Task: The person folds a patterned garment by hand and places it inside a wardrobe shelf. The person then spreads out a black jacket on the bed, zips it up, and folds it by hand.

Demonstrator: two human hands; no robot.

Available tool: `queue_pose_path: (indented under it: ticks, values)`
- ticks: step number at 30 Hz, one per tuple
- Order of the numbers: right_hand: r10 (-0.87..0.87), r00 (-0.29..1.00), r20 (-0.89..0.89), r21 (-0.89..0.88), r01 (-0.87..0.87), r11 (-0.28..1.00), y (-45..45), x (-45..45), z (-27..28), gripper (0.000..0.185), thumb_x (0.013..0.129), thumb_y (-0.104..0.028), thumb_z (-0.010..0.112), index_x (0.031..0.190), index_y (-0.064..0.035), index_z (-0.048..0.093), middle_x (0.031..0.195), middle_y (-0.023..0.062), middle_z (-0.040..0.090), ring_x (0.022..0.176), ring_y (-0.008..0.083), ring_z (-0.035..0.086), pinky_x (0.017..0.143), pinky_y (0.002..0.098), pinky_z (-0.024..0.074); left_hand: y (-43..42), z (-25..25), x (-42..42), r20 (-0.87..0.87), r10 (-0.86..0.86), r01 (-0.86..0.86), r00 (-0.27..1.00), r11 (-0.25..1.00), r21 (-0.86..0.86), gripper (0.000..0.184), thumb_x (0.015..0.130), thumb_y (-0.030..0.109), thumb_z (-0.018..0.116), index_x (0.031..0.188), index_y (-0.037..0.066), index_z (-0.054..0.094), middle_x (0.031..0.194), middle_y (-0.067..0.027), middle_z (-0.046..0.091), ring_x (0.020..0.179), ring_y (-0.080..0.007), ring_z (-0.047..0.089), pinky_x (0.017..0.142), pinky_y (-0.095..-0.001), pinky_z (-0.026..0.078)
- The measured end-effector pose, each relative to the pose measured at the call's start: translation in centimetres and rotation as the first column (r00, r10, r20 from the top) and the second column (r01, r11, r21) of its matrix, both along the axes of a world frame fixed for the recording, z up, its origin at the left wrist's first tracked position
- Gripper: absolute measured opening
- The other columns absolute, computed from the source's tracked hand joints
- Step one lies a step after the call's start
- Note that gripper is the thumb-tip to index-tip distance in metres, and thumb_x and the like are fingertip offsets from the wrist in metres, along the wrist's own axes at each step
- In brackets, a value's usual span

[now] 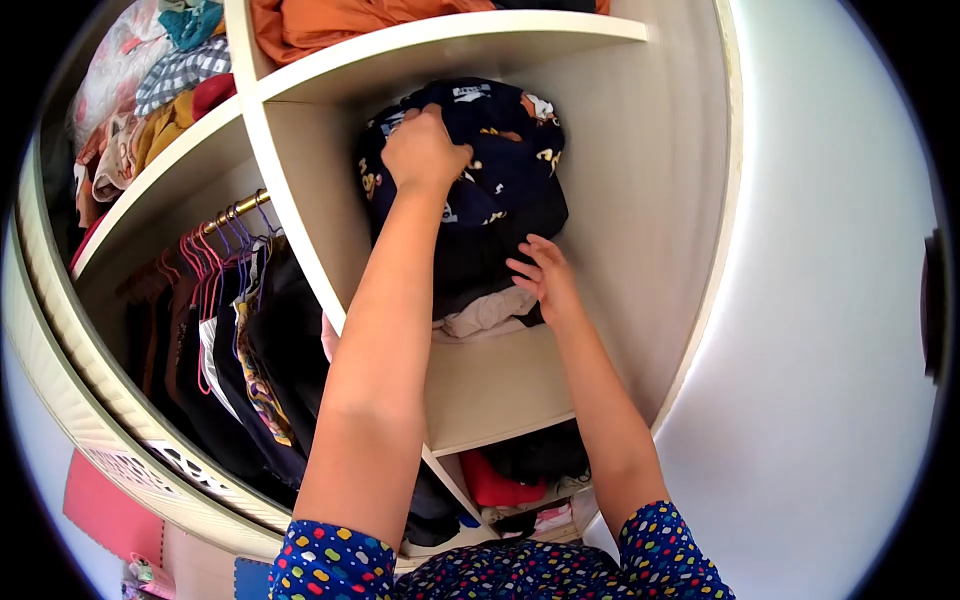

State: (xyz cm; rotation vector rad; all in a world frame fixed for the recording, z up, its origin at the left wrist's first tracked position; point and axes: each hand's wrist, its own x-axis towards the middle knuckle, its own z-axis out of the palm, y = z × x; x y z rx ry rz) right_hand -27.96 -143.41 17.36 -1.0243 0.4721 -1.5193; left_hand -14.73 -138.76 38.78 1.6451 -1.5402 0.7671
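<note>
A stack of folded clothes stands in a wardrobe compartment. On top lies a dark navy printed cloth (510,150), with a black garment (480,260) beneath it and a pale cloth (488,312) at the bottom. My left hand (425,150) is closed on the upper left of the navy printed cloth, knuckles up. At the stack's lower right, my right hand (543,272) has its fingers spread beside the black garment and holds nothing.
Hangers with clothes (225,350) hang from a rod at the left. Piled clothes (160,100) fill the upper left shelf, orange fabric (370,25) the top one. Below are red and black clothes (500,478). A white wall (820,250) stands at the right.
</note>
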Motion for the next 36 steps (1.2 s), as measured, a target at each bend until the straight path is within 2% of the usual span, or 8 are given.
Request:
queue_pose_path:
  ticks: [5,10,13,18,24,29,31,36]
  values:
    - [0.076,0.966,-0.249,-0.077,-0.098,0.992,-0.4,0.3,-0.9,0.061,0.095,-0.014,0.050,0.151,-0.0286,0.030,0.156,0.0054,0.023,0.139,0.0243,0.030,0.109,0.0467,0.0279,0.0,-1.3,0.5,-0.179,-0.136,0.063,0.974,0.930,-0.362,0.043,0.058,0.024,0.076,0.101,0.015,0.074,0.097,-0.0089,0.070,0.088,-0.0314,0.068,0.078,-0.0411,0.054]
    - [0.059,0.927,-0.370,-0.081,-0.096,0.992,-3.4,0.2,1.2,0.058,0.095,-0.023,0.050,0.150,-0.0276,0.032,0.155,0.0070,0.027,0.138,0.0310,0.028,0.108,0.0454,0.0267,4.2,-1.5,0.1,-0.058,-0.335,0.225,0.940,0.740,-0.634,0.039,0.056,0.017,0.075,0.094,0.012,0.074,0.091,-0.0060,0.069,0.083,-0.0306,0.066,0.075,-0.0375,0.053]
    - [0.039,0.993,-0.111,0.122,-0.025,0.992,-4.9,0.8,1.5,0.036,0.096,-0.017,0.049,0.131,-0.0075,0.052,0.130,0.0018,0.057,0.119,0.0195,0.052,0.104,0.0375,0.0394,9.9,-2.2,-1.5,-0.033,-0.339,0.251,0.940,0.754,-0.607,0.037,0.058,0.014,0.074,0.095,0.011,0.073,0.086,-0.0070,0.068,0.079,-0.0251,0.067,0.075,-0.0334,0.052]
    - [0.196,0.962,0.188,0.114,-0.220,0.969,-4.9,-2.5,-0.8,0.042,0.097,-0.025,0.048,0.135,-0.0076,0.047,0.135,0.0041,0.052,0.118,0.0216,0.053,0.103,0.0382,0.0405,16.7,-7.7,-2.3,0.038,-0.390,0.384,0.920,0.875,-0.295,0.047,0.053,0.002,0.070,0.099,0.010,0.073,0.080,-0.0100,0.057,0.077,-0.0281,0.061,0.075,-0.0334,0.050]
    - [0.255,0.917,0.306,0.180,-0.319,0.931,-2.0,-2.6,-7.3,0.052,0.098,-0.036,0.046,0.141,-0.0077,0.041,0.141,0.0068,0.046,0.118,0.0241,0.054,0.102,0.0389,0.0420,11.2,-20.6,3.2,-0.150,-0.184,0.186,0.971,0.983,-0.002,0.053,0.055,0.000,0.075,0.105,0.016,0.072,0.089,-0.0081,0.052,0.089,-0.0284,0.057,0.075,-0.0390,0.051]
    - [0.088,0.886,0.455,0.195,-0.196,0.961,3.6,-3.8,-8.4,0.059,0.098,-0.043,0.045,0.144,-0.0078,0.037,0.145,0.0087,0.042,0.117,0.0257,0.055,0.102,0.0394,0.0429,10.7,-20.5,2.7,-0.119,-0.176,0.166,0.977,0.982,-0.089,0.053,0.055,-0.005,0.070,0.104,0.015,0.073,0.085,-0.0064,0.049,0.086,-0.0271,0.055,0.072,-0.0382,0.050]
    - [-0.219,0.915,0.340,0.072,0.207,0.976,9.5,-2.9,-7.8,0.064,0.098,-0.042,0.045,0.149,-0.0075,0.026,0.145,0.0087,0.041,0.117,0.0246,0.055,0.100,0.0386,0.0443,10.6,-20.4,2.4,-0.070,-0.233,0.218,0.970,0.960,-0.175,0.052,0.052,-0.003,0.068,0.100,0.015,0.074,0.082,-0.0049,0.046,0.081,-0.0257,0.053,0.066,-0.0375,0.048]
    - [-0.412,0.900,-0.144,-0.074,0.405,0.911,12.0,-2.2,-14.4,0.050,0.096,-0.022,0.049,0.140,-0.0015,0.039,0.127,0.0112,0.053,0.112,0.0185,0.051,0.096,0.0324,0.0418,13.3,-17.7,-0.3,0.139,-0.400,0.421,0.906,0.886,-0.196,0.049,0.050,0.001,0.069,0.096,0.015,0.075,0.078,-0.0052,0.047,0.076,-0.0255,0.052,0.062,-0.0362,0.046]
